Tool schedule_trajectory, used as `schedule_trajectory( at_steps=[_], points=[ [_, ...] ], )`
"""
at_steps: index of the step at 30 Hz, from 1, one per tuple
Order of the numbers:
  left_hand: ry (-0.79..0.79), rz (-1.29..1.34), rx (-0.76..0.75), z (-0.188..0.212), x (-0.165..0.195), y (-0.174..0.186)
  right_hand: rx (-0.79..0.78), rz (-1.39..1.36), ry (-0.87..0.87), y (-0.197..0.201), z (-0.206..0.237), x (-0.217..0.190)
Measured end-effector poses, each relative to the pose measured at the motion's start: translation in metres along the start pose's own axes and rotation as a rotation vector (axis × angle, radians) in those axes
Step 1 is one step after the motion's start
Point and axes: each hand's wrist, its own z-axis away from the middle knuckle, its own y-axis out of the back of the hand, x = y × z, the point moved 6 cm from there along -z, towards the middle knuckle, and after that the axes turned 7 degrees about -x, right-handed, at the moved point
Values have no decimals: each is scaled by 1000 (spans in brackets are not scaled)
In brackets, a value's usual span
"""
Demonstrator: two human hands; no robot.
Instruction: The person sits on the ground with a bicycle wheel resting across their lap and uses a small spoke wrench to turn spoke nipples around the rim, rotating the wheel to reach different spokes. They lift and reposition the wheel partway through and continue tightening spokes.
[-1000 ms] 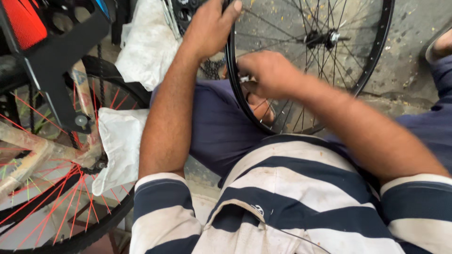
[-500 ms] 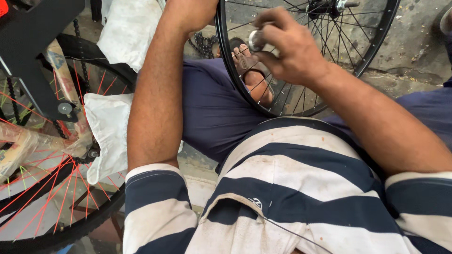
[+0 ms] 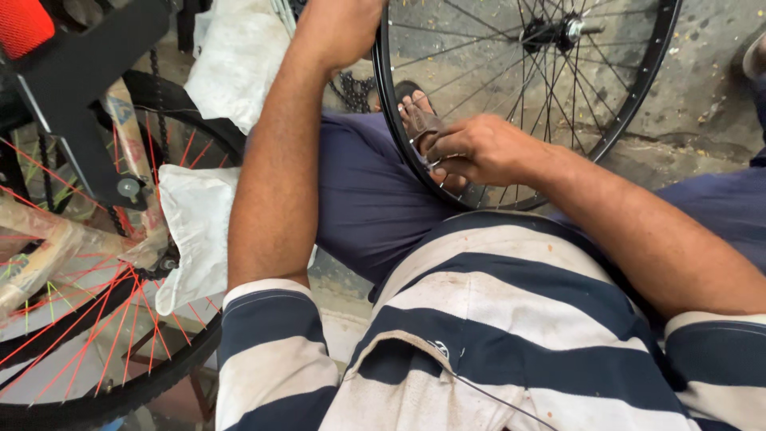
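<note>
A black bicycle wheel rim [image 3: 646,88] with thin steel spokes and a hub [image 3: 558,30] stands upright in front of my lap. My left hand [image 3: 339,28] grips the rim at its upper left, partly cut off by the top edge. My right hand [image 3: 479,148] is closed at the lower left of the rim, fingers pinched on a small metal piece at a spoke end. A sandalled foot [image 3: 419,120] shows behind the rim. I wear a striped shirt and dark blue trousers.
At left stands a bicycle with a red-spoked wheel [image 3: 88,335], a black frame [image 3: 88,88] and wrapped tubes. White plastic wrapping [image 3: 195,231] hangs beside my left arm. A chain [image 3: 351,92] lies on the concrete floor [image 3: 702,88] behind the rim.
My right hand dropped from the rim's upper part down to its lower left edge. The view shifted, so my left hand sits higher in the frame.
</note>
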Motion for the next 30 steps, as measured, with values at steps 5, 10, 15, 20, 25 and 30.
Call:
schedule_trajectory(
  at_steps=[5, 10, 15, 20, 25, 30],
  points=[
    [146, 326, 43, 5, 11, 20, -70, -101, -17, 1, -9, 8],
    [169, 364, 75, 7, 17, 28, -187, -173, -37, 1, -16, 26],
    [35, 200, 63, 5, 19, 24, -502, -226, -216, -11, -34, 21],
    [180, 366, 43, 5, 16, 23, -30, 487, 61, -1, -15, -37],
    [232, 356, 37, 5, 25, 34, -239, 470, -151, -19, -16, -2],
    [201, 258, 56, 7, 15, 22, -39, 735, 85, -31, -18, -8]
  ],
)
